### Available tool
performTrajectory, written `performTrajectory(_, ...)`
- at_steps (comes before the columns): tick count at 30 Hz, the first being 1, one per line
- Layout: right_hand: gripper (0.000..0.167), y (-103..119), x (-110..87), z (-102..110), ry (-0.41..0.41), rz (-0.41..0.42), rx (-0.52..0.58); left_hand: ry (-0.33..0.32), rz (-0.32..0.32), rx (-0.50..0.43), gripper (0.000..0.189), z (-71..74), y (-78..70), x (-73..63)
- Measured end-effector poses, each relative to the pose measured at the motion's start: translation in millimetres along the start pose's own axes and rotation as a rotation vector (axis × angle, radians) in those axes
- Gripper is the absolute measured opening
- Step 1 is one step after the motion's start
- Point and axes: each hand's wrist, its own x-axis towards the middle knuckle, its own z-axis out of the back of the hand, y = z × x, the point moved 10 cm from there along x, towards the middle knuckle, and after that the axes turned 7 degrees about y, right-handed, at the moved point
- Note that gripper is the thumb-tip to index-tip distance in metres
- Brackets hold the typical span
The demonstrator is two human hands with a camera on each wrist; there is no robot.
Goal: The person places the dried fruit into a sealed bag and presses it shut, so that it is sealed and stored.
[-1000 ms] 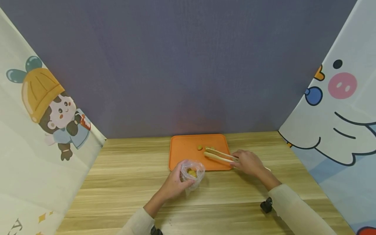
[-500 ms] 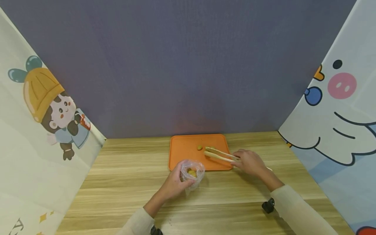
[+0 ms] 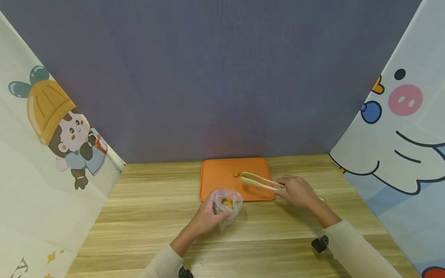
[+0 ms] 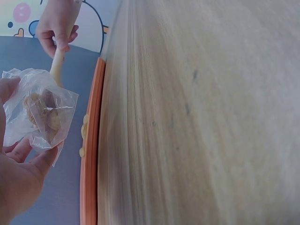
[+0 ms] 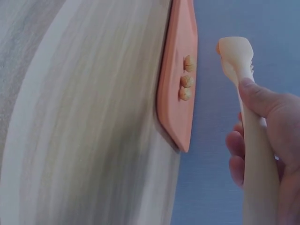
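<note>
My left hand point(image 3: 205, 217) grips a clear plastic bag point(image 3: 237, 210) from the side, its mouth spread open. Several yellow-brown lumps point(image 3: 227, 204) lie inside it. The right hand point(image 3: 296, 191) holds cream-coloured tongs point(image 3: 255, 183), their tips pointing left above the orange tray point(image 3: 217, 177). In the right wrist view a bit of orange-brown point(image 5: 218, 47) shows at the tongs' tips; what it is cannot be made out fully. Three round, tan ridged pieces point(image 5: 187, 81) sit on the tray there. From the head, one piece point(image 3: 236, 174) is plain; the tongs cover the others.
The tray stands at the back of a wood-grain table point(image 3: 156, 193), close to a grey-blue back wall point(image 3: 222, 96). Printed cartoon panels point(image 3: 399, 127) rise on both sides. Dark wrist cameras point(image 3: 320, 244) hang under the sleeves.
The tongs have risen slightly off the tray, and their tips stand a little farther apart. My right forearm has shifted slightly right. The left hand and bag hold still.
</note>
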Motion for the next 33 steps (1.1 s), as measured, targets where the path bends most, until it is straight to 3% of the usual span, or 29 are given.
performTrajectory(21, 0.041, 18, -10.4, 30, -0.013, 0.065, 0.07, 0.009, -0.008, -0.023, 0.087, -1.7, -2.3, 2.3)
performTrajectory(33, 0.041, 28, -17.0, 35, 0.029, 0.112, 0.154, 0.009, -0.028, -0.01, 0.085, -2.1, -2.1, 3.2)
